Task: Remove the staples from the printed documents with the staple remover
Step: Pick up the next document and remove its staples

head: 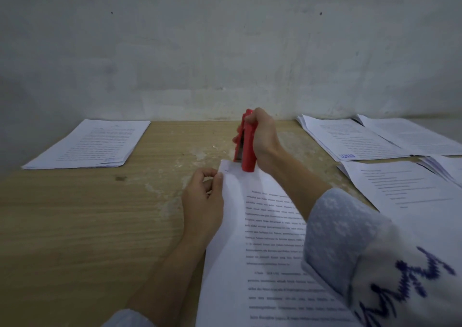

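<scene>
Nearest to us, at five o'clock, our right sleeve (350, 246), pale blue with a white cuff bearing dark blue stitching, lay across the printed document (262, 251). That document ran from the bottom edge up toward the middle of the wooden table (87, 226), its lines of text too blurred to read.

At its left edge, near seven o'clock from the centre, our left hand (203, 206) pinched the paper's margin between thumb and curled fingers, just below the top corner. On that corner (228, 168) we could make out a short dark mark that may have been the staple, though the view was too soft to be sure.

Just beyond, at the middle of the table, our right hand (262, 136) was clenched round the red staple remover (246, 144), which stood nearly upright with its lower end touching the document's top corner.

Farther off, at ten o'clock, one stack of printed sheets (90, 144) lay flat near the wall. At two o'clock, several more printed papers (350, 136) overlapped each other along the table's right side. Behind everything rose a scuffed pale wall (225, 39).
</scene>
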### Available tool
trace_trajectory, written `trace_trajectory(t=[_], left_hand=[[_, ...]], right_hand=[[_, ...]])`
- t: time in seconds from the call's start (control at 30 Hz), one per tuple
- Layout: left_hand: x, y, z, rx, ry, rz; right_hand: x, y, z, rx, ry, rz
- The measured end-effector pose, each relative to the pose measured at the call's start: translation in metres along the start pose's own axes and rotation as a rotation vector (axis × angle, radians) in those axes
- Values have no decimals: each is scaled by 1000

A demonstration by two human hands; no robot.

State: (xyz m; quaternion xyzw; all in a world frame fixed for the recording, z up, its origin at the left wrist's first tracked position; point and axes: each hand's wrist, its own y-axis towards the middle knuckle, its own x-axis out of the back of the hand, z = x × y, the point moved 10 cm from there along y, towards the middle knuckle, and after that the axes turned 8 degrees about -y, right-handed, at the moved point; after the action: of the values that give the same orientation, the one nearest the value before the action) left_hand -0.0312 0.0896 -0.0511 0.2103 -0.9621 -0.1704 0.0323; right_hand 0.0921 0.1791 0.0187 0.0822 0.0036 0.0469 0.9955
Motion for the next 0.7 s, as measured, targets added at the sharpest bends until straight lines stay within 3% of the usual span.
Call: trace_trajectory(t=[0.07, 0.23, 0.3, 0.53, 0.7], left_hand=[[-2, 3, 9, 45, 11, 17], [-3, 7, 18, 88, 53, 50], [-3, 7, 17, 86, 56, 53], [-4, 8, 14, 65, 72, 37], [2, 9, 10, 54, 70, -8]], right_hand=[[11, 12, 3, 38, -215, 46], [24, 30, -20, 242, -1147, 270], [31, 28, -42, 228, -1301, 341], [46, 21, -75, 156, -1382, 417], [33, 17, -32, 318, -1075, 231]])
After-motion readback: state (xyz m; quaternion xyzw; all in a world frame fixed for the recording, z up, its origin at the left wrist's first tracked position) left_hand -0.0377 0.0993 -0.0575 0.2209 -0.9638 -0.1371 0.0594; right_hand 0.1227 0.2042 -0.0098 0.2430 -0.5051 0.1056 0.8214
